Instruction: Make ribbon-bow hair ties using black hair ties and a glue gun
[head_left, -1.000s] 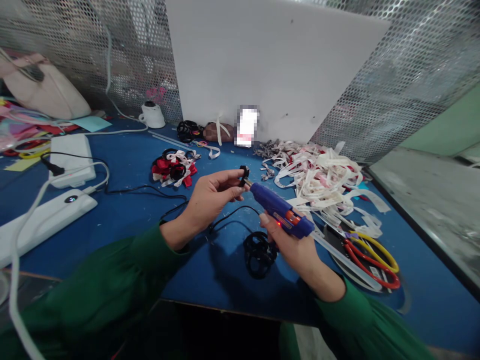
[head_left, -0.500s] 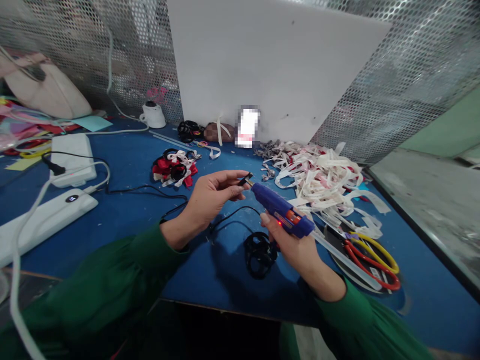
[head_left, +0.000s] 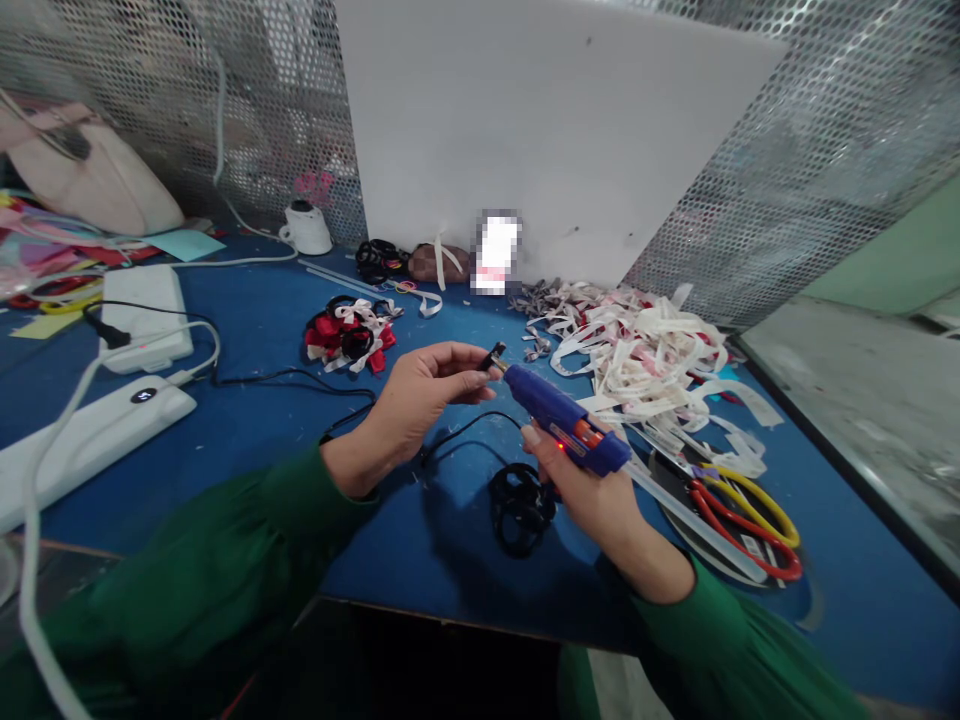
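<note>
My left hand (head_left: pixel 427 392) pinches a small black piece (head_left: pixel 492 356) between thumb and fingers. My right hand (head_left: pixel 589 495) is wrapped round a blue glue gun (head_left: pixel 562 415) with a lit red light. The gun's metal tip is at the black piece, touching or very close to it. A clear glue stick (head_left: pixel 697 525) sticks out of the gun's back. Below the gun, black hair bands (head_left: pixel 523 508) lie in a bundle on the blue table (head_left: pixel 375 560). Red, white and black bows (head_left: pixel 349 334) are heaped beyond my left hand.
White ribbons (head_left: pixel 645 350) are piled at the right, with red and yellow scissors (head_left: pixel 750 520) nearer me. White power strips (head_left: pixel 97 435) and cables lie left. A white cup (head_left: pixel 307 230), brown pouch (head_left: pixel 435 264) and lit phone (head_left: pixel 496 252) stand along the back by a white board (head_left: pixel 525 120).
The black piece is tilted slightly more upright in my left fingers. My right hand and the glue gun have shifted very little.
</note>
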